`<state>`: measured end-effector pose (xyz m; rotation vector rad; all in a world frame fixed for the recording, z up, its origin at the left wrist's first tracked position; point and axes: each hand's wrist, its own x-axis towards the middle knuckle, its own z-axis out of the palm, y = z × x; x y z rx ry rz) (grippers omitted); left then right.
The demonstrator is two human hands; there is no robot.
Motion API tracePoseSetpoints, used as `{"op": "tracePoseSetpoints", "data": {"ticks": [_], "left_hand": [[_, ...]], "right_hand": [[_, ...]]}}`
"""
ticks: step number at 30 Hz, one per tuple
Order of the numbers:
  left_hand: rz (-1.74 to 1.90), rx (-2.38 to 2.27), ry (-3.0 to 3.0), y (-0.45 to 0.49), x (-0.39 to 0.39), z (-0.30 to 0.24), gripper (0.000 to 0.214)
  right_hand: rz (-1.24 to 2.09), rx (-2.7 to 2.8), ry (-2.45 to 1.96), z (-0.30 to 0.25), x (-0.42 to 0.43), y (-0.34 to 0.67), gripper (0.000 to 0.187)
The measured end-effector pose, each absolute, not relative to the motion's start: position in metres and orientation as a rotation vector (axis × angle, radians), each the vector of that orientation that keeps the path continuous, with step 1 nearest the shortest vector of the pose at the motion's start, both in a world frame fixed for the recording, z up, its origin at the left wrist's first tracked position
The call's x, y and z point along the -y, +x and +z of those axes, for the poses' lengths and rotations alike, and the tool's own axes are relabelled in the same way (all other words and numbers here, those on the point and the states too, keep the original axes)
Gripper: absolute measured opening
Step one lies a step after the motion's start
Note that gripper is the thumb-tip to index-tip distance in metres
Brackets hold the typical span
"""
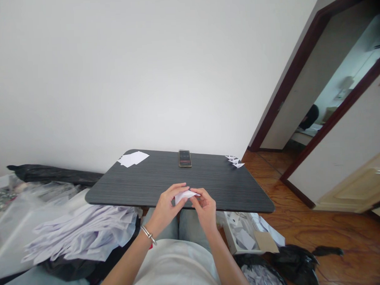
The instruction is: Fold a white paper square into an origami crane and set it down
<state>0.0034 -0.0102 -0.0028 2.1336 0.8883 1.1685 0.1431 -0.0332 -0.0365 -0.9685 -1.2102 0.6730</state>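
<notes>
Both hands meet over the near edge of a dark grey table [147, 181]. My left hand [167, 205], with a bracelet at the wrist, pinches the left side of a small folded white paper [186, 195]. My right hand [206, 206] pinches its right side. The paper is held just above the tabletop, between the fingertips of both hands.
A phone [184, 158] lies at the table's far edge, white sheets [133, 158] at the far left corner, small folded paper pieces [235, 161] at the far right. A heap of white paper [81, 231] lies left; a box [243, 238] and black bags [294, 259] sit on the floor right.
</notes>
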Motion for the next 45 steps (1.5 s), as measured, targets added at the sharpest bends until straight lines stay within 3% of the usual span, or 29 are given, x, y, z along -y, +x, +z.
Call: {"op": "tracePoseSetpoints", "data": {"ticks": [12, 27, 36, 45], "left_hand": [[1.189, -0.871, 2.203, 0.0014, 0.0093, -0.0065, 0.042], [1.153, -0.823, 1.869, 0.0019, 0.0149, -0.0029, 0.041], [1.216, -0.824, 1.894, 0.0015, 0.0134, -0.0041, 0.041], [1.193, -0.841, 1.994, 0.0028, 0.0167, -0.0045, 0.042]], "right_hand": [[0.885, 1.043, -0.929, -0.0335, 0.0337, 0.1405, 0.015], [0.813, 1.090, -0.825, -0.0281, 0.0384, 0.1386, 0.014], [0.799, 1.165, -0.747, -0.0279, 0.0420, 0.1392, 0.026], [0.673, 1.186, -0.901, -0.0270, 0.0427, 0.1363, 0.024]]}}
